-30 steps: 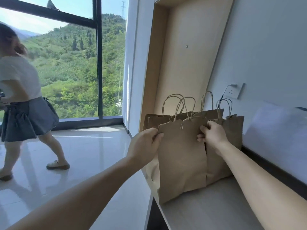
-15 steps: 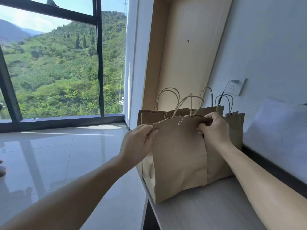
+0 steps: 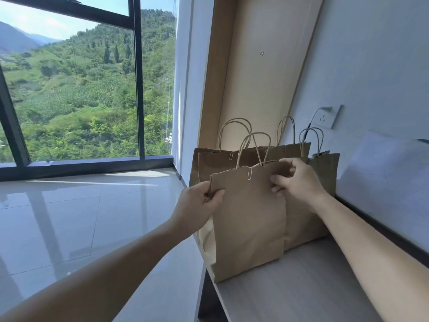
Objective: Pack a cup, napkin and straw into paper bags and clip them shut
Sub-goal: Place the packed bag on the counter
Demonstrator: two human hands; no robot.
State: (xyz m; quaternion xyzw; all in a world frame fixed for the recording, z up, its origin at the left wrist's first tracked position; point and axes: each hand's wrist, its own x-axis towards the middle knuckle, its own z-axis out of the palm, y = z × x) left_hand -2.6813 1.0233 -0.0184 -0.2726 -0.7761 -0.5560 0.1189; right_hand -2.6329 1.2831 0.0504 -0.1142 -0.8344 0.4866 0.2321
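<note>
Gripping rim of front paper bag [image 3: 249, 219]: left hand [image 3: 197, 205] fingers clamped on its left corner, right hand [image 3: 300, 182] fingers pinching the right. Clip [image 3: 249, 174], seemingly wire, sits between.

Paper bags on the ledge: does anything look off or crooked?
Nothing spilled or torn. The front bag stands at the very edge of the ledge, top held by the left hand and right hand.
</note>
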